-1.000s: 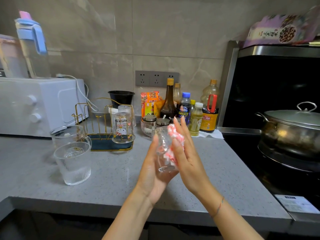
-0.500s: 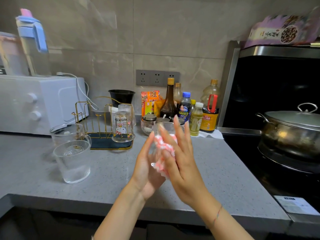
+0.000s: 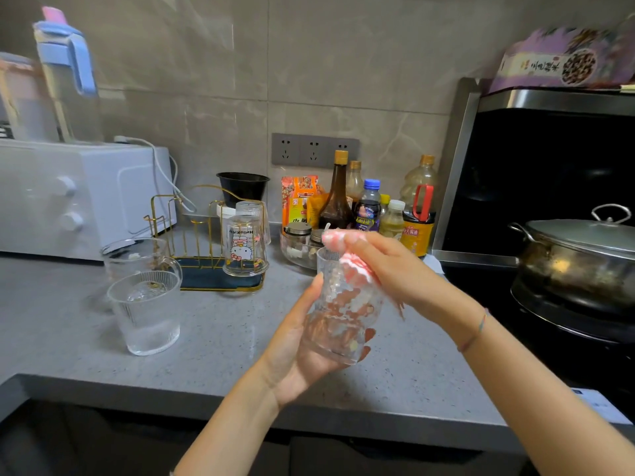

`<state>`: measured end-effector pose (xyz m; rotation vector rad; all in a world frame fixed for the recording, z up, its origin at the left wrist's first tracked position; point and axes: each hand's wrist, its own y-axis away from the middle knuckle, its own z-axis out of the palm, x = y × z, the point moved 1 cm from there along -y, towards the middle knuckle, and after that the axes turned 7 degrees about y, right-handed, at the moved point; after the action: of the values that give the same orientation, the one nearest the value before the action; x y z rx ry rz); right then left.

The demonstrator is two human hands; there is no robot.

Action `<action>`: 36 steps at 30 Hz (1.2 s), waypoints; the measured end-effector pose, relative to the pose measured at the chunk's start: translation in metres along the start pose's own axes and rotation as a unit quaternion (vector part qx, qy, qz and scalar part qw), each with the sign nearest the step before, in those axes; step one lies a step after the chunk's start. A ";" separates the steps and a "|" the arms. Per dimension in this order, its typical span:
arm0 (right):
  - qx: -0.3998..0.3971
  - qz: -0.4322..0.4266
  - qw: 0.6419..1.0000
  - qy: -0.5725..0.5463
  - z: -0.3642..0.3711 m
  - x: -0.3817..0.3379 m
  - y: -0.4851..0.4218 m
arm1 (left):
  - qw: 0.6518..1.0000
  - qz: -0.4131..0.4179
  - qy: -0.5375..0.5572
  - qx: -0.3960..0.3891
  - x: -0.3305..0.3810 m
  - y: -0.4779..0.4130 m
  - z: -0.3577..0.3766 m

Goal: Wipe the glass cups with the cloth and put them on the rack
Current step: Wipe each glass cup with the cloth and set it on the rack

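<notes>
the left hand (image 3: pixel 295 352) cups a dimpled glass cup (image 3: pixel 343 314) above the countertop's (image 3: pixel 223 338) front edge, while the right hand (image 3: pixel 391 266) pinches a pink-and-white cloth (image 3: pixel 350 269) stuffed into it. the gold rack (image 3: pixel 192 235) stands toward the back edge, left of both hands.

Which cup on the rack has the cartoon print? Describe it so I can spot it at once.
Start at the white oven on the left; just right of it stands the gold wire rack. At the rack's front right corner sits the printed cup, upside down. The plain ribbed cup behind it bears no picture.
</notes>
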<state>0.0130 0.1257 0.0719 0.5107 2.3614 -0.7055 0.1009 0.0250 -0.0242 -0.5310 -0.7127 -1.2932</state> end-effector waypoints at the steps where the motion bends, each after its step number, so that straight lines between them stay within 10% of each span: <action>1: -0.012 0.018 1.000 -0.011 0.000 0.000 0.002 | 1.000 0.005 -0.006 0.004 0.000 0.000 -0.001; 11: -0.093 -0.026 0.994 0.060 0.000 0.014 0.016 | 0.999 0.013 0.013 0.031 0.014 0.004 -0.012; 26: -0.354 0.055 0.926 -0.119 0.017 0.031 0.048 | 0.972 -0.129 -0.195 -0.018 0.013 0.012 -0.006; 36: -0.176 0.054 0.964 -0.192 0.023 0.038 0.046 | 0.987 -0.065 -0.139 0.053 0.013 0.002 -0.017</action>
<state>0.0185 0.1547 0.0154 0.3101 2.0127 -0.2886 0.1075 0.0043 -0.0265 -0.5916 -1.0570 -1.3067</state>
